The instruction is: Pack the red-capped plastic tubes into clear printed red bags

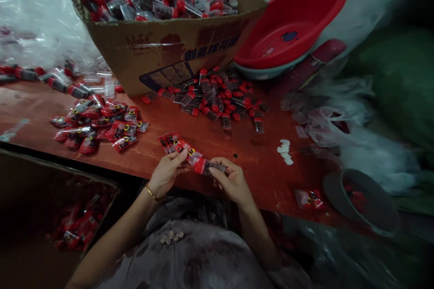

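My left hand point(167, 171), with a gold bracelet at the wrist, pinches several small red printed plastic bags point(172, 140) fanned out over the table's front edge. Between thumb and fingers, my right hand point(233, 181) grips a small clear tube with a red cap point(207, 167) and dark contents. The tube's capped end points left and meets the end of the uppermost bag; I cannot tell how far inside it is. Beyond my hands lies a loose heap of similar red-capped tubes point(217, 97). Filled red packets point(96, 122) are piled to the left.
A cardboard box point(162, 54) full of tubes stands at the back, beside a tilted red basin point(267, 47). White pieces point(285, 151), a single packet point(309, 199) and a grey bowl point(361, 203) are on the right. Below left, an open box point(115, 194) contains red packets.
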{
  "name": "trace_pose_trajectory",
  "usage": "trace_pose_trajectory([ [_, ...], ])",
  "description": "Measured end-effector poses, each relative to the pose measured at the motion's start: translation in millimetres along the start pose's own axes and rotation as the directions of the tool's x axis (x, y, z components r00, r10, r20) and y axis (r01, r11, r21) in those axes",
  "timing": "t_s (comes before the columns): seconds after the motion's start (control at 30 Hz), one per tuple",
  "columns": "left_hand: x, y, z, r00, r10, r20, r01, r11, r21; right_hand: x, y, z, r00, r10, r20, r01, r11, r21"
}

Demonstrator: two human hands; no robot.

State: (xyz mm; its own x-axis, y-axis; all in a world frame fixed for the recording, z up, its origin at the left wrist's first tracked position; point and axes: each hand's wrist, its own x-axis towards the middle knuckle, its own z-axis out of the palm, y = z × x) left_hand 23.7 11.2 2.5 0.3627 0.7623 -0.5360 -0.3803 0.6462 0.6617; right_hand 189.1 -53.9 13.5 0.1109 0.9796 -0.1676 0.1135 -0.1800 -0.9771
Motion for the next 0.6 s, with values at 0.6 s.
trace_pose_trajectory([
  [0.6,-0.5,-17.0,7.2,0.982,0.187,-0.005,-0.186,0.978,0.094,9.9,19.4,9.9,0.999,0.037,0.001,-0.037,0.992,0.117],
])
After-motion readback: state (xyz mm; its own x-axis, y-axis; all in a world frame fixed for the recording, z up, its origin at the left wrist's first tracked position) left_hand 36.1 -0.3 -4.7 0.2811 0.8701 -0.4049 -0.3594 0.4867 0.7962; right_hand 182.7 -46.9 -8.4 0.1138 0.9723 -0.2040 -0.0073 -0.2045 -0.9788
